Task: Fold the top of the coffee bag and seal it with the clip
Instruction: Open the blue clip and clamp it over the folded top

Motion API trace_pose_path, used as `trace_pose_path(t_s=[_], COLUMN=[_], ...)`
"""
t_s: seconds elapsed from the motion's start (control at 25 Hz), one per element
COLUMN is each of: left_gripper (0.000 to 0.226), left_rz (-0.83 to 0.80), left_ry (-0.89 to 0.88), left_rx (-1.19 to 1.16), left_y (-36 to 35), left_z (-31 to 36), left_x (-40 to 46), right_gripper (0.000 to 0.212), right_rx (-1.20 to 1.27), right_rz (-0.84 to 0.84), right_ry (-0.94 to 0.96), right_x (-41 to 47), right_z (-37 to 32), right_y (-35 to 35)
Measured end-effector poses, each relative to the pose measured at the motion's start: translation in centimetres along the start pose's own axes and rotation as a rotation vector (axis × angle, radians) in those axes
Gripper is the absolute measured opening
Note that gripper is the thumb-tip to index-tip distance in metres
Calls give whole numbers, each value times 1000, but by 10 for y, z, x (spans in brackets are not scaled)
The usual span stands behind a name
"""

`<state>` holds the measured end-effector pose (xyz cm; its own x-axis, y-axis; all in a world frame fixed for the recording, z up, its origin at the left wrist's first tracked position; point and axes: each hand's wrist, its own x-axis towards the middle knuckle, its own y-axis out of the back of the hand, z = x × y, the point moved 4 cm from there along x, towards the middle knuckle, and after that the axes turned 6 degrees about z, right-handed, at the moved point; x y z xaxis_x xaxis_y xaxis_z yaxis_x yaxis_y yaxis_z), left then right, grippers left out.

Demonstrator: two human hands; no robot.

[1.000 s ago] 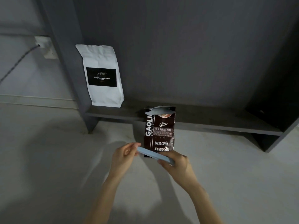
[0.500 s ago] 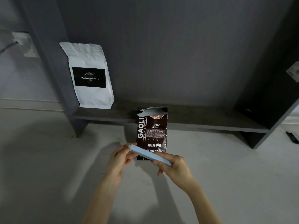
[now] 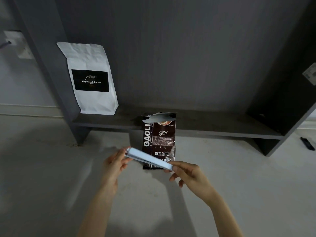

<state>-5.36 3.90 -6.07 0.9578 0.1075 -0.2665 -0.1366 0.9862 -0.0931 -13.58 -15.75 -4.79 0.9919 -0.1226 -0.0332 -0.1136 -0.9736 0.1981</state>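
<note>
A dark brown coffee bag (image 3: 159, 139) stands upright on the pale floor, leaning against a low shelf edge; its silver-lined top is open and crumpled. In front of its lower part I hold a long light-blue clip (image 3: 148, 158) slanting down to the right. My left hand (image 3: 114, 165) pinches the clip's upper left end and my right hand (image 3: 189, 173) grips its lower right end. The clip hides part of the bag's bottom print.
A white coffee bag (image 3: 90, 77) with a black label leans on the dark shelf (image 3: 213, 129) at the left. The shelf unit's side panels rise left and right. A small black object (image 3: 307, 143) lies on the floor at far right.
The view shifted slightly. My hands moved a little apart along the clip, the right one sliding to its lower end; the clip stays in front of the bag.
</note>
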Motion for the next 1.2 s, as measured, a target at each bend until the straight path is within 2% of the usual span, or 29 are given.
trace_pose_path(t_s=[0.12,0.32,0.4,0.56,0.8,0.96,1.2], left_gripper=[26,18,20,16,21,19,38], left_rz=[-3,-42,-73,-138,-200,-169,-190], left_ry=[27,-12,-42,-114,-272,-270,-177], left_rx=[-8,15,51,69,115,163,276], left_y=[-5,-10,-15,-33,-47,-54,-79], left_z=[-3,5,15,42,88,93,76], left_x=[0,1,3,9,34,61,86], right_gripper=[25,23,22,23,17,12,16], right_rx=[9,170,184,387,528,576,571], right_rz=[20,86,128,192,338,479,577], right_ry=[-6,-45,-37,-46,64,93,18], right_x=[-1,2,5,16,39,54,63], right_z=[2,-1,-5,-21,-58,-60,-42], right_y=[3,12,18,33,70,89,90])
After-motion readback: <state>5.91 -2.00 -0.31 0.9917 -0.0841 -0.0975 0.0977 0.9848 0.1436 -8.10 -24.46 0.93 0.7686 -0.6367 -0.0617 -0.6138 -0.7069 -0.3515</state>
